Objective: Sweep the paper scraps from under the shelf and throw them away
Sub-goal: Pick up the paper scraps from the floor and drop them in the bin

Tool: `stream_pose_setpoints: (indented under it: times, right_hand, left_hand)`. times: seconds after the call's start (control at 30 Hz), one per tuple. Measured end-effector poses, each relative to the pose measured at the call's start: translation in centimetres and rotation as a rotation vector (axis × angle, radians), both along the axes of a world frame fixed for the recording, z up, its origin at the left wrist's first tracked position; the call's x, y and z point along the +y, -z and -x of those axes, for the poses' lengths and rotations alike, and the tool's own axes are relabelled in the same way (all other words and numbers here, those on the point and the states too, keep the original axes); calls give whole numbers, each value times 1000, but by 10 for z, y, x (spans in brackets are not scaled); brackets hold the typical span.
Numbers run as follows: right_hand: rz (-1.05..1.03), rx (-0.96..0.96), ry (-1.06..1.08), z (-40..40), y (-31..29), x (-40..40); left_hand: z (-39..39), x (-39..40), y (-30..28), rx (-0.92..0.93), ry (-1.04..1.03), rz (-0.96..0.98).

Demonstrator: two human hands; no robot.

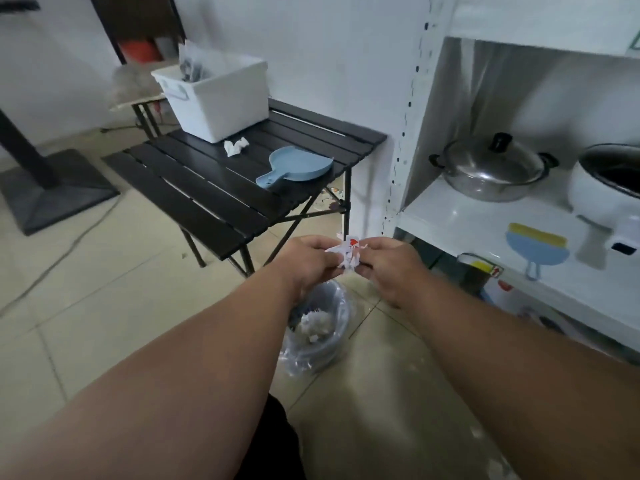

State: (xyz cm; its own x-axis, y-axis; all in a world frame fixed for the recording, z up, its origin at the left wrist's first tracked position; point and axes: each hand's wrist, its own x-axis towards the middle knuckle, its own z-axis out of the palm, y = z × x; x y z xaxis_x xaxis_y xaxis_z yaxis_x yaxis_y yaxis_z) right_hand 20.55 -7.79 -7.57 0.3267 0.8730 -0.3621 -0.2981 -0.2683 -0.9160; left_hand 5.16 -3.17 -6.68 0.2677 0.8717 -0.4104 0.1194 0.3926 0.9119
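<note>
My left hand [306, 259] and my right hand [389, 263] meet in mid-air and both pinch a small bunch of white paper scraps [347, 255] with red and blue print. Directly below them a trash bin lined with a clear bag [320, 348] stands on the floor, with white scraps inside. A blue dustpan [298, 166] lies on the black slatted table [194, 188], beside a crumpled white paper [235, 146]. The white shelf [467, 220] stands at the right. A blue and yellow brush [536, 245] lies on its lower board.
A white plastic box [221, 98] sits on the table's far end. A steel pot with lid [491, 168] and a white cooker [609, 188] stand on the shelf. A black pedestal base [52, 192] and a cable [62, 251] lie at the left on the tiled floor.
</note>
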Motion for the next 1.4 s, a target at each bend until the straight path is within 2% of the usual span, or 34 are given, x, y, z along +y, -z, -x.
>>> stream_pose_setpoints:
  times: [0.13,0.27,0.4,0.57,0.83,1.0,1.2,1.3,1.4]
  right_hand:
    - [99,-83,-86,23,34,25]
    - [170,-64,-82,42,57,41]
    - [194,15,-50,53,75,55]
    - [214,-77,-114,53,90,62]
    - [247,-241,-264,56,90,55]
    - [169,-393,-287,54,89,50]
    - [122,-407,-194,26,88,34]
    - [167,-441,-141,-11,94,13]
    - [192,-370,-64,-59,106,-17]
  left_hand:
    - [20,27,29,141,-15,20]
    - [38,45,43,275,-3,28]
    - [49,62,55,329,31,53]
    - [54,69,61,408,87,118]
    - [56,69,57,662,268,109]
    - [52,67,53,630,282,65]
    - [30,59,52,570,316,-8]
    - [0,47,59,482,351,-23]
    - [-46,27,68,446,440,-83]
